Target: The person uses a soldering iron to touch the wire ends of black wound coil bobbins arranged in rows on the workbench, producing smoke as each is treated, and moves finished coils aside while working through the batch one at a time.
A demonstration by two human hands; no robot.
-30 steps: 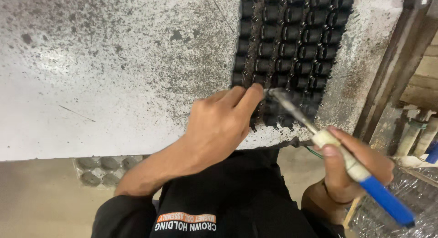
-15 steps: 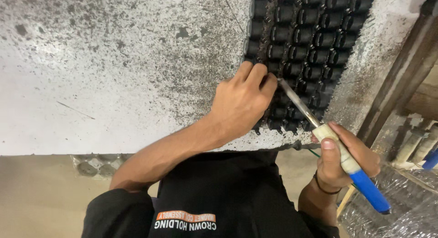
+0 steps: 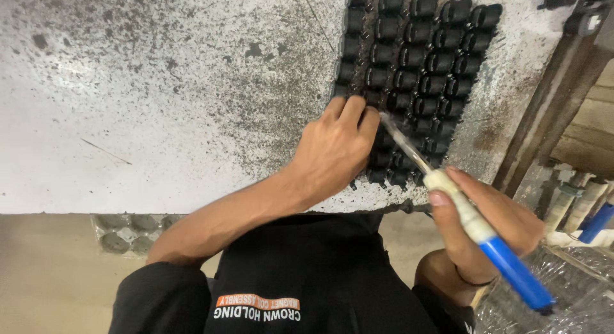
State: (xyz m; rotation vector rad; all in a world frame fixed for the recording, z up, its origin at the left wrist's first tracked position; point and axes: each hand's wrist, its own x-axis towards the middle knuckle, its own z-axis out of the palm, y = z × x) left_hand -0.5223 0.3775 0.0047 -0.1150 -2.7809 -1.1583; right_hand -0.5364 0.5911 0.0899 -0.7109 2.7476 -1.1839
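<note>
Rows of small black cylindrical parts [image 3: 422,71] lie packed together on a white, black-speckled work surface [image 3: 160,97]. My left hand [image 3: 336,148] rests on the near left corner of that block, fingertips pressed onto the parts. My right hand [image 3: 492,225] grips a syringe-like applicator [image 3: 476,228] with a white barrel and blue rear end. Its thin tip [image 3: 396,132] touches the parts just right of my left fingers.
A dark metal post [image 3: 550,103] rises at the right of the surface. Several similar white and blue applicators [image 3: 591,212] stand at the far right above crinkled clear plastic [image 3: 575,289]. A grey moulded tray [image 3: 128,231] sits under the table edge at lower left.
The view has shifted, so the block of parts sits further left. Both hands stay at the block's near edge, and the applicator tip remains by my left fingers.
</note>
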